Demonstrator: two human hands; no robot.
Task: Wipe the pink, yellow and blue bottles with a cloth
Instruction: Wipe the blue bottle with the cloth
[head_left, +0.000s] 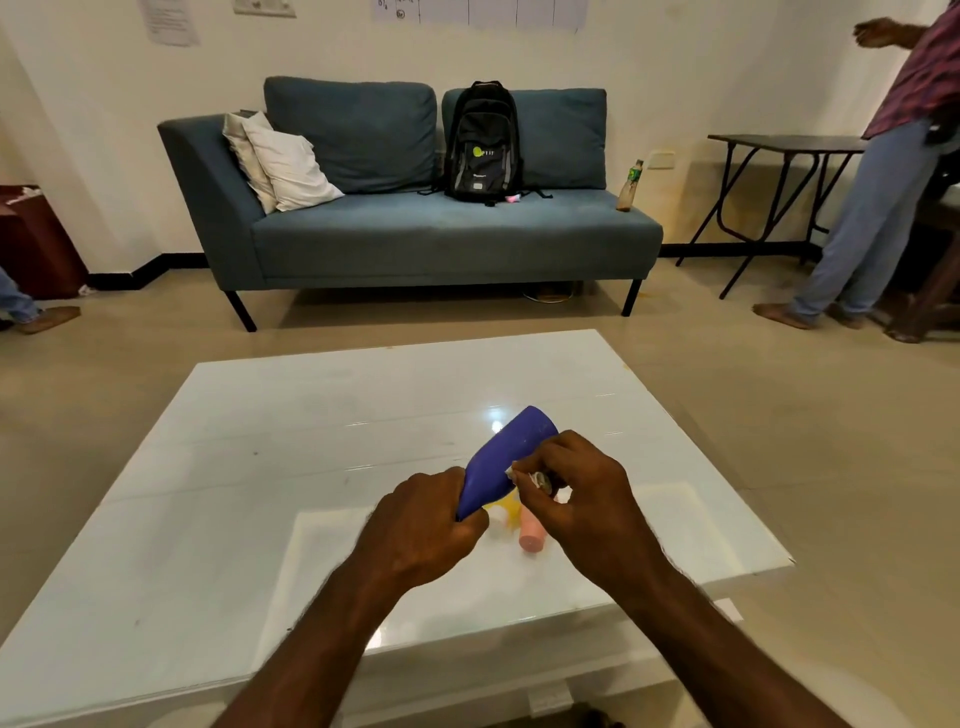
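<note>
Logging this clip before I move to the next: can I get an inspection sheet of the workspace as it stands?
Surface: glossy white table, bare apart from the bottles.
Job's things: blue bottle held tilted above the table; pink bottle lying on it; yellow bottle mostly hidden; small cloth barely visible.
Clutter: nothing seen.
Grippers: left hand grips the blue bottle's lower end; right hand presses the cloth to its side.
Cables: nothing seen.
Surroundings: sofa with backpack; person standing at right.
</note>
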